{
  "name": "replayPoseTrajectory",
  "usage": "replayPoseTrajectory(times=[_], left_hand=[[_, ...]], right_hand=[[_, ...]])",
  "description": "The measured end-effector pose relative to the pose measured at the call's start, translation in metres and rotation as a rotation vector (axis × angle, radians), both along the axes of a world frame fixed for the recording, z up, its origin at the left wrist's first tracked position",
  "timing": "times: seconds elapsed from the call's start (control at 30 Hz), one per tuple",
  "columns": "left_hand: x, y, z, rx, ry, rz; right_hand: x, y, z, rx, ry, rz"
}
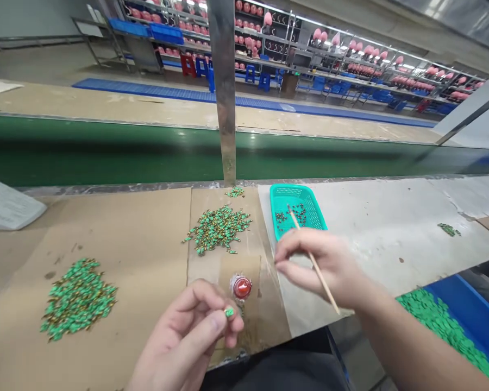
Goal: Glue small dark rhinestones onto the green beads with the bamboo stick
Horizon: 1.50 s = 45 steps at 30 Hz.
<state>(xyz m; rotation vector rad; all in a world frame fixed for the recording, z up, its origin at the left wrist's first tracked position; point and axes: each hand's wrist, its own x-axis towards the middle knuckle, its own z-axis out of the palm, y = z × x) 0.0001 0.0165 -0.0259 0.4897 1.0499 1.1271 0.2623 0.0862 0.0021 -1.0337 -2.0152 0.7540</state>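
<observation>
A tiny green-and-gold piece (229,312) is pinched by the left hand (183,339), its thumb and fingertips closed on the piece, a tight grip that suits something so small. Just beside this pinch sits a round red cap (242,287) with a silvery rim, resting on a cardboard sheet (146,228).

To the right of the red cap, the right hand (326,266) has its fingers curled around a thin wooden stick (324,282). Held slantwise like a pen, probably for fine control, the stick has its tip over a teal plastic basket (297,190) containing a scatter of dark pieces (289,215).

Beyond the red cap lie a loose heap of green pieces (219,229) and a smaller pile (235,191). To its left, a larger heap (78,298) is spread low, perhaps so that single pieces are easy to reach. Further right, a blue bin (468,315) holds more green pieces (440,326).
</observation>
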Motion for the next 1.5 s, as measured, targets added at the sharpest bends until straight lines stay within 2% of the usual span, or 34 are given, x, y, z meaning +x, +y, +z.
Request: replayPoseTrajectory(times=[0.1,0.3,0.57,0.83,1.1,1.27,1.5], left_hand=[[0.004,-0.004,0.002,0.02,-0.009,-0.04],[0.009,-0.011,0.003,0.021,-0.01,-0.073],[0.013,-0.014,0.003,0.026,0.033,-0.02],[0.019,-0.014,0.006,0.061,0.078,-0.005],[0.013,-0.014,-0.005,0.119,0.101,-0.029],[0.016,-0.015,0.001,0.109,0.228,0.019],[0.013,-0.013,0.001,0.205,0.323,-0.017]], right_hand=[[-0.018,-0.031,-0.002,0.019,0.227,0.119],[-0.031,-0.052,-0.011,-0.017,0.261,0.065],[-0.03,-0.057,-0.013,-0.041,0.264,0.037],[-0.033,-0.059,-0.012,0.039,0.178,0.071],[-0.033,-0.056,-0.007,0.053,0.152,0.119],[-0.032,-0.061,-0.006,0.118,0.054,0.12],[-0.033,-0.06,-0.008,0.136,0.037,0.149]])
